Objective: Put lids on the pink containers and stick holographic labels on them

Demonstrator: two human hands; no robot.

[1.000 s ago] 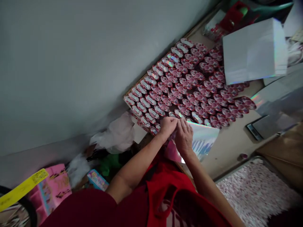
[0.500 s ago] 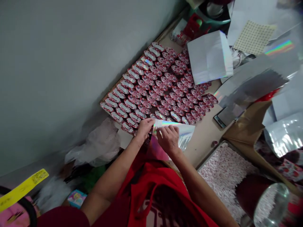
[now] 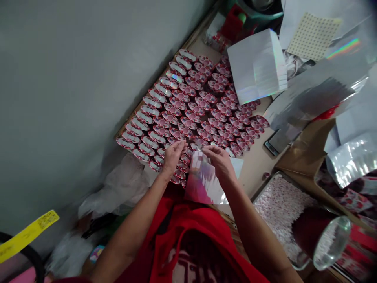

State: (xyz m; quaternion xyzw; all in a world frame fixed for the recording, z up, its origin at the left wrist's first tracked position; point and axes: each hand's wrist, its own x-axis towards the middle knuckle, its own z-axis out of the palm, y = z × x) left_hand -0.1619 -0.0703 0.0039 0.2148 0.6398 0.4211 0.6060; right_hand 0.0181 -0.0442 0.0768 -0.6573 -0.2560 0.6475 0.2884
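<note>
A shiny silver sticker sheet (image 3: pixel 203 179) with rainbow glare lies at the near table edge, below my hands. My right hand (image 3: pixel 220 161) is over its top edge, thumb and fingers pinched on a small see-through sticker (image 3: pixel 198 142) that is hard to make out. To the left, my left hand (image 3: pixel 173 157) has its fingertips pressed together; anything between them is too small to see. Both hands are just above rows of small red-and-pink packs (image 3: pixel 193 116) with oval tops. Silvery strips (image 3: pixel 145 117) cover the tops of the packs along the left side.
A white folded box (image 3: pixel 256 67) stands behind the packs, and a dotted yellow sheet (image 3: pixel 313 35) lies beyond. On the right are a phone (image 3: pixel 272 143), an open carton (image 3: pixel 309 145), a tray of small pale pieces (image 3: pixel 278 200) and a tipped clear jar (image 3: pixel 332 243). A wall (image 3: pixel 73 86) borders the left.
The silver sheet, lifted between both hands before, now lies lower and flatter. My hands have come away from it, with the right hand raised to a pinch near the left fingertips.
</note>
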